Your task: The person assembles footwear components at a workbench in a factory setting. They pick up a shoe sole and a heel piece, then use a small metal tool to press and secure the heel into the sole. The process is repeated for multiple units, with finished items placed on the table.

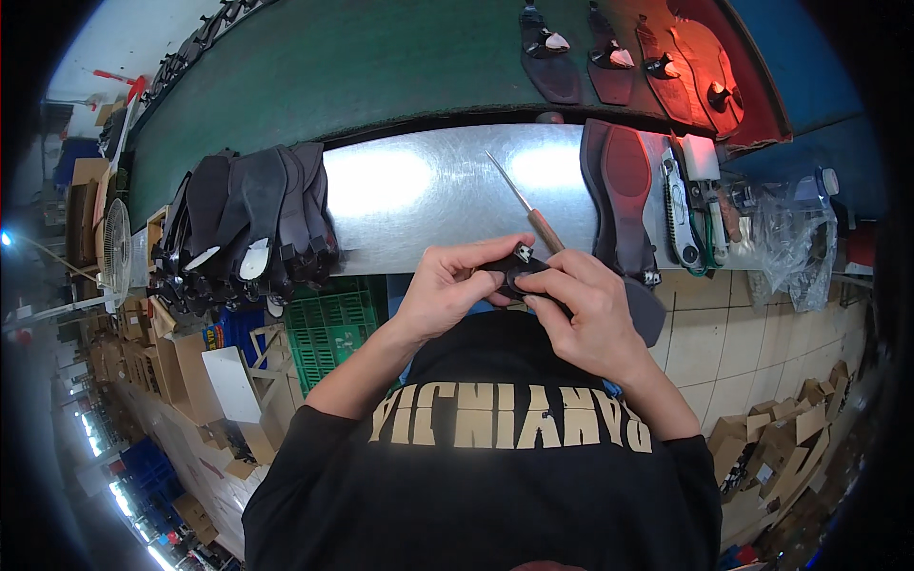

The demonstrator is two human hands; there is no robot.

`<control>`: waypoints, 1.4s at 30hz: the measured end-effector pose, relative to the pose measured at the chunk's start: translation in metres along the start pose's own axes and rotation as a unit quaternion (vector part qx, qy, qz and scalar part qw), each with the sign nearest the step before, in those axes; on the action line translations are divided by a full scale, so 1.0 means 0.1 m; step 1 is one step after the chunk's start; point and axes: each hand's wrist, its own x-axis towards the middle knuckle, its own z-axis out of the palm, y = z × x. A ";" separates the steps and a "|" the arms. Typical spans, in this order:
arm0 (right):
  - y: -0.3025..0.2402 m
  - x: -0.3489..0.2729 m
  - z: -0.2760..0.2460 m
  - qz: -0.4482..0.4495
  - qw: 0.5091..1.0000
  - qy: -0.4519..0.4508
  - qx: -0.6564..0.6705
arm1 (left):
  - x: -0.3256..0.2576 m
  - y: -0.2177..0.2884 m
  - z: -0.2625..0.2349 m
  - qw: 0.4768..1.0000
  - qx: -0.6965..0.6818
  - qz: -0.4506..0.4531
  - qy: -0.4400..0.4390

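Both my hands hold a black sandal in front of my chest. Its dark grey sole point(646, 312) sticks out past my right wrist, and a shiny ornament point(524, 252) shows at the strap end. My left hand point(449, 285) is closed on the strap from the left, thumb and fingers pinching it. My right hand point(595, 309) pinches the same strap part from the right. An awl with a wooden handle point(544, 230) points away to the far left over the metal table; its handle end is hidden by my right fingers, so I cannot tell whether they touch it.
A pile of dark sandals point(249, 205) lies on the left of the metal table point(400, 205). At right are more soles point(626, 181), a utility knife point(680, 214) and a clear plastic bag point(795, 243). Beyond runs a green conveyor belt point(381, 71) carrying sandals point(550, 62). A green crate point(331, 328) stands below.
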 end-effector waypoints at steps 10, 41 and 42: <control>0.02 0.00 -0.07 0.055 0.991 -0.067 0.100 | 0.05 0.08 -0.07 0.997 -0.004 -0.079 -0.014; -0.07 -0.13 0.07 0.034 0.997 0.074 -0.015 | 0.01 0.12 -0.09 0.981 -0.050 -0.176 -0.067; -0.07 -0.13 0.08 0.034 0.997 0.072 -0.016 | 0.01 0.13 -0.07 0.982 -0.037 -0.174 -0.065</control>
